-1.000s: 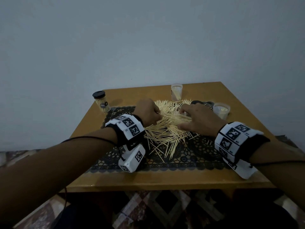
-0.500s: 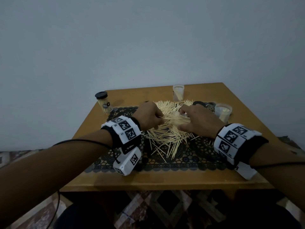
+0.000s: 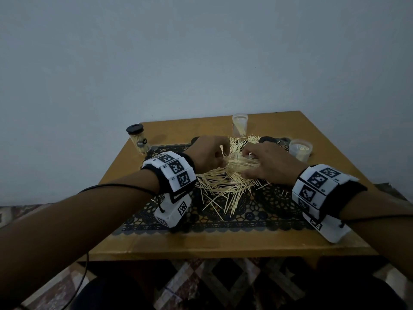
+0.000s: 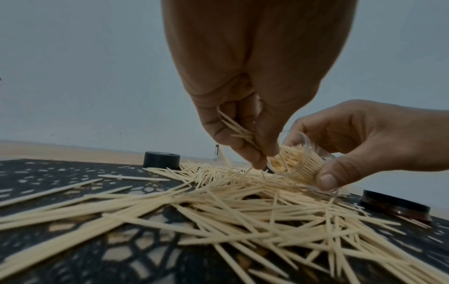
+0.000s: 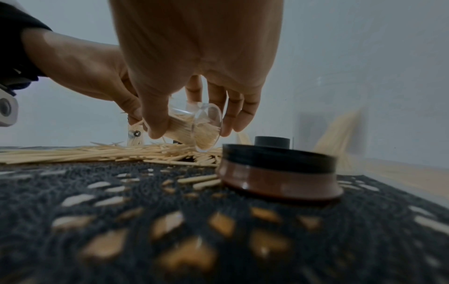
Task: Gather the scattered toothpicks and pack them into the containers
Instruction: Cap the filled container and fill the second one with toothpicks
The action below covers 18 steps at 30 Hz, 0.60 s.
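A: Over the toothpick pile (image 3: 225, 186), left hand (image 4: 245, 107) pinched a small bunch of picks (image 4: 239, 130), fingers curled round it, tips aimed at the jar mouth. Right hand (image 4: 359, 138) was wrapped round the clear jar (image 4: 297, 165), thumb and fingers clamping it, tipped on its side just above the pile.

B: Risks?

A: Likely ones: jar was already packed near full, so the bunch could jam on the ends inside and splay out, dropping picks back on the pile. Jar mouth pointed sideways and slightly down toward the pile, so a jolt could let packed picks slide out. Thin clear wall, a hard squeeze might flex it.

B: Where were things relative to the pile?

A: Jar and bunch right over its far middle, bunch touching or just at the jar mouth, can't tell which. Black-and-brown lid (image 5: 279, 171) lay just beside the pile's right edge, small black cap (image 4: 161, 160) at its far left edge. Two open cups, back cup (image 3: 239, 125) just behind the pile, right cup (image 3: 300, 149) beyond the lids. Capped full jar (image 3: 138, 142) stood well left of the pile. Mat (image 3: 268, 211) under the pile.
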Each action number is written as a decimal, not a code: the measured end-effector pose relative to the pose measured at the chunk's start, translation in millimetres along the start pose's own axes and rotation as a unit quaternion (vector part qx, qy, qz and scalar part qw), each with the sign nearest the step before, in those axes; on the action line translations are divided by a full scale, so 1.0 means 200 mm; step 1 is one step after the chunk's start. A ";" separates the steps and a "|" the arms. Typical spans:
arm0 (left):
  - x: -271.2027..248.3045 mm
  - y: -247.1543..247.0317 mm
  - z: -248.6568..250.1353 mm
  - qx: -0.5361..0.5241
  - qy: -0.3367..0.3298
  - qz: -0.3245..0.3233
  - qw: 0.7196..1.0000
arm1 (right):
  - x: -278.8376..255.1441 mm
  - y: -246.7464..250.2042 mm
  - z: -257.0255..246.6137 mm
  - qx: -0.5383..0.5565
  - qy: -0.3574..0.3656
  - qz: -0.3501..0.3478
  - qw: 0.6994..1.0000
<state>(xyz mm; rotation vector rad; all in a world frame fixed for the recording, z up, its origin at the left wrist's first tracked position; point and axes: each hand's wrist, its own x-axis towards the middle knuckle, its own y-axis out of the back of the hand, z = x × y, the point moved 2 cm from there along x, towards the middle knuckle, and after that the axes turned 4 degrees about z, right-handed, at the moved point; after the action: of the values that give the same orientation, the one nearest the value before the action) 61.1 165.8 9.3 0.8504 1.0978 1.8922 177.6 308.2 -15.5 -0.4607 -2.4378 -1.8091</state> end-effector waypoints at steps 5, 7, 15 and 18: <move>0.00 0.00 0.01 -0.045 -0.011 -0.001 0.999 | 0.00 0.00 0.00 0.001 0.002 -0.009 1.000; 0.00 -0.01 0.00 -0.090 0.006 0.019 0.996 | -0.01 0.00 -0.02 0.007 0.007 -0.009 1.000; 0.03 -0.04 0.03 -0.175 0.119 0.037 0.977 | -0.01 0.00 -0.03 0.007 0.003 0.004 1.000; 0.02 -0.05 0.05 -0.251 0.169 0.019 0.953 | -0.01 0.00 -0.04 0.013 -0.003 0.008 1.000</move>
<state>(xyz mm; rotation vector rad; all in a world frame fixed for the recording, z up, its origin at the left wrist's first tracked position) 71.4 176.8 4.6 0.2677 0.7276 2.2643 178.4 301.3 -13.3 -0.4812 -2.4514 -1.7701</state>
